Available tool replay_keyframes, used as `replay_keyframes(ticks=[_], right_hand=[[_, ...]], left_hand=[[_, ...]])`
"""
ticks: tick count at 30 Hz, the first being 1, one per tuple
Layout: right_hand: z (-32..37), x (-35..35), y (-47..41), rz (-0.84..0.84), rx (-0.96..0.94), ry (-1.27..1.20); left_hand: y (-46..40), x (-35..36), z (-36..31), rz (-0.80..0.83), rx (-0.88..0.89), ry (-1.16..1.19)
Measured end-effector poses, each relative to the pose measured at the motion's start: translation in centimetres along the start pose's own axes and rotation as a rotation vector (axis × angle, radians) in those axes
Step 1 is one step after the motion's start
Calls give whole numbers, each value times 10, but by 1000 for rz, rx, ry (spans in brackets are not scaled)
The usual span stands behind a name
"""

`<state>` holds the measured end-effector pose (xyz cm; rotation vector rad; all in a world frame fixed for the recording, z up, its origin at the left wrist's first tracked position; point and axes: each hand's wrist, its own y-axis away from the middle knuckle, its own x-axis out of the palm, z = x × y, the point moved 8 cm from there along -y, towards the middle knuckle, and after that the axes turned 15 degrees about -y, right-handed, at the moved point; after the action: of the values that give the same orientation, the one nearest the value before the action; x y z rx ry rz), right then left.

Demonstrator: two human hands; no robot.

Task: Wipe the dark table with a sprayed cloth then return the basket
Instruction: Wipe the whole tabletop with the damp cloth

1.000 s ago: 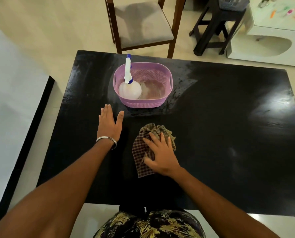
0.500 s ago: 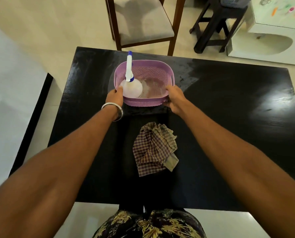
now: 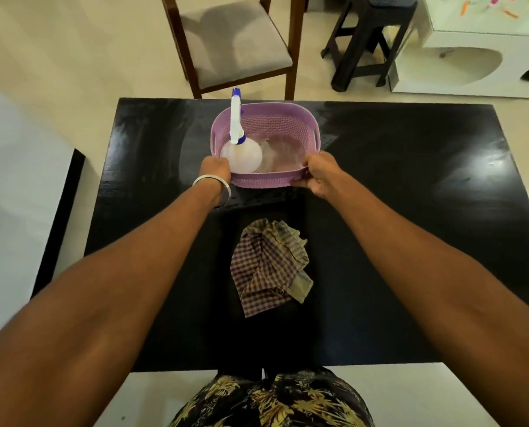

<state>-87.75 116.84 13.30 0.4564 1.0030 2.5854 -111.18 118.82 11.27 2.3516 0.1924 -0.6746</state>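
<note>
Basket-return step: left hand [image 3: 215,171] and right hand [image 3: 317,177] both grip the basket [image 3: 283,131] near rim on the bench [image 3: 411,241]; next likely a level lift, sprayer [image 3: 237,131] upright inside.

A home living or dining room is shown: a dark bench [image 3: 411,241] is set on a cream tiled floor [image 3: 72,57], with a cushioned wooden chair [image 3: 232,41], a black stool [image 3: 365,41] and a white cabinet [image 3: 472,57] beyond it.

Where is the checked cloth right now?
In the head view the checked cloth lies crumpled on the dark table, centred between both forearms, nearer the person than the purple basket; neither hand touches it.
</note>
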Motion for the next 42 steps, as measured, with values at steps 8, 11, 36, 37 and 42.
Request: replay_keyframes(ticks=[8,11,36,37,42], right_hand=[[27,-100,13,-122,-32,-97],[33,-146,21,-171,-58,-141],[-1,-391,83,-583,-56,-437],[-2,-392,81,-585,-58,-446],[-1,-394,79,-603,-62,-437]], left_hand=[[40,77,-52,120,115,-100],[59,115,-70,166,164,-161],[176,338,-106,493,319,-486],[176,339,-107,495,325,-488],[177,339,-110,525,344,-533]])
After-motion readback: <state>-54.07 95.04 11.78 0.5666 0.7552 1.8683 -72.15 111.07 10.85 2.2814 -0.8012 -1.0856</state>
